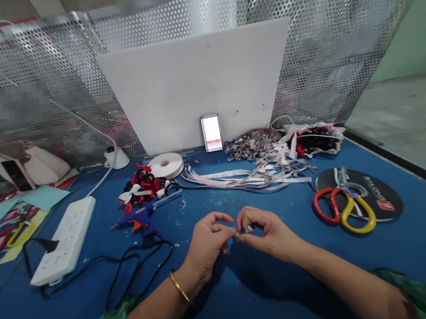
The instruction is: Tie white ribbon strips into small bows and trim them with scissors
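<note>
Both hands meet over the blue table, in the lower middle of the head view. My right hand [267, 232] pinches a small silvery-grey piece [246, 229] between thumb and fingers. From the other side, my left hand [209, 240] has its thumb and a finger closed at the left end of that piece; whether it grips anything there is too small to tell. Beyond the hands lie white and grey ribbon strips [225, 180]. A heap of small grey pieces [254, 145] is at the back, right of a phone [212, 132] standing upright.
On the left are a blue glue gun [141, 219], its black cable, red and white bows [140, 187], a ribbon roll [166, 165] and a power strip [66, 240]. Scissors [357, 214] rest on a black disc [384, 195] at right. A white board [203, 84] stands behind.
</note>
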Demonstrator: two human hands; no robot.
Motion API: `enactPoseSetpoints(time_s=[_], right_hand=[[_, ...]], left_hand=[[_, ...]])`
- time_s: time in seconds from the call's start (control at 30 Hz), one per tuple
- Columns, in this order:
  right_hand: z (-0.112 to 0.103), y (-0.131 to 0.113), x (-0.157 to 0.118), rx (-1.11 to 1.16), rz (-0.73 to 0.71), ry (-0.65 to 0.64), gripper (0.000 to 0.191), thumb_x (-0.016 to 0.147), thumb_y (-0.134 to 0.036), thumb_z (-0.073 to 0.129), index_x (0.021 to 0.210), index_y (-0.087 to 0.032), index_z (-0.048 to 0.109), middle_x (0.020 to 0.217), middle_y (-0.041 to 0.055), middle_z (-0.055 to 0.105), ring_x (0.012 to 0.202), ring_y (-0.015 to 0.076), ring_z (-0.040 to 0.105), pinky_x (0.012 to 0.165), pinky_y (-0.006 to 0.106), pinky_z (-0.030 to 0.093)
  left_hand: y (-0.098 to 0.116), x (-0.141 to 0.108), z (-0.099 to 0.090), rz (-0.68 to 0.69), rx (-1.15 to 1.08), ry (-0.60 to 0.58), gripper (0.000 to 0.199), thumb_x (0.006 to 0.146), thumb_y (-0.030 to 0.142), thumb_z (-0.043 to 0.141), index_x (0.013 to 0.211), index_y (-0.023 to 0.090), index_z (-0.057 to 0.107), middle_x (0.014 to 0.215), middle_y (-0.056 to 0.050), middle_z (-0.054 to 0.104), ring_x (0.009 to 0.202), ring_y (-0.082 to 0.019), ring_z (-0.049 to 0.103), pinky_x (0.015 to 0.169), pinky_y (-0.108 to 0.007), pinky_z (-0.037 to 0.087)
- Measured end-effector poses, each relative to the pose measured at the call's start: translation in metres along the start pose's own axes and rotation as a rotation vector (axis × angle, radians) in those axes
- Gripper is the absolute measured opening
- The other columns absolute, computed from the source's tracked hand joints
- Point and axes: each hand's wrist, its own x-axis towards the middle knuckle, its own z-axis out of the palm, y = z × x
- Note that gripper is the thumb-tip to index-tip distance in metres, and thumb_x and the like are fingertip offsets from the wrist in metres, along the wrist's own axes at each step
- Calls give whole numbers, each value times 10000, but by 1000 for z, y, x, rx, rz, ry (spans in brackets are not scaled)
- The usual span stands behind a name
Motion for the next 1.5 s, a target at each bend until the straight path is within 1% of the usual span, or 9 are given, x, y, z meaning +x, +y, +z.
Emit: enactPoseSetpoints(time_s=[0.13, 0.5, 0.7, 0.83, 1.0, 1.1, 1.2, 1.33, 1.5], right_hand=[[-1, -1, 0, 3, -3, -35, 203, 774, -147, 636, 669, -204, 471, 752, 6, 566, 705, 144, 523, 663, 281, 404], [-3, -1, 1, -62, -82, -8, 222, 804, -137, 596, 666, -214, 440, 746, 13, 568, 709, 151, 535, 662, 287, 412], [0, 1, -2, -190, -159, 52, 190, 834, -150, 555, 703, -226, 440, 773, 19, 548, 716, 154, 538, 649, 281, 423], [2, 1, -4, -261, -204, 39, 191, 837, -126, 531, 721, -236, 425, 785, 28, 542, 732, 161, 547, 662, 280, 438], [4, -4, -6, -339, -259, 62, 196, 836, -107, 525, 719, -233, 432, 811, 36, 559, 732, 157, 538, 663, 274, 434], [3, -4, -4, -207, -152, 216, 211, 825, -152, 581, 684, -224, 441, 784, 31, 565, 726, 160, 537, 662, 282, 423], [2, -2, 0, 88, 55, 323, 243, 786, -230, 662, 646, -212, 465, 727, 15, 565, 682, 155, 514, 636, 283, 404], [4, -2, 2, 453, 273, 301, 234, 743, -260, 724, 646, -189, 523, 713, -3, 574, 673, 134, 491, 661, 270, 393], [8, -4, -2, 568, 361, 273, 230, 737, -269, 742, 639, -179, 554, 670, -8, 578, 666, 127, 488, 673, 263, 376]], left_hand=[[3, -2, 0, 27, 57, -8, 263, 642, 189, 681, 885, 141, 592, 527, 55, 543, 446, -49, 374, 455, -177, 259], [-3, 2, -2, -60, -133, -35, 352, 641, 243, 750, 920, 142, 561, 598, 54, 555, 430, -31, 363, 432, -168, 241], [-7, 1, 1, 11, -112, 54, 387, 643, 292, 772, 927, 149, 550, 596, 52, 560, 452, -39, 372, 438, -162, 257], [-11, 2, 3, -16, -158, 66, 383, 660, 268, 757, 954, 151, 542, 567, 76, 513, 440, -30, 350, 429, -151, 240], [-7, 7, 1, -10, -209, 191, 413, 612, 276, 792, 926, 155, 553, 720, 47, 562, 453, -12, 376, 422, -151, 250], [-3, 6, 0, 34, -146, 102, 339, 684, 385, 751, 874, 143, 608, 709, 19, 578, 472, -25, 378, 433, -163, 257], [-1, 2, 2, 102, -46, -15, 328, 662, 346, 783, 890, 140, 667, 835, -35, 652, 635, -70, 505, 548, -174, 367], [-2, 0, 4, 111, -31, -34, 252, 685, 300, 767, 858, 138, 682, 850, -36, 669, 737, -101, 549, 636, -191, 398], [-3, 0, 3, 110, -40, -60, 252, 721, 309, 729, 892, 143, 648, 770, -5, 622, 666, -91, 506, 555, -193, 348]])
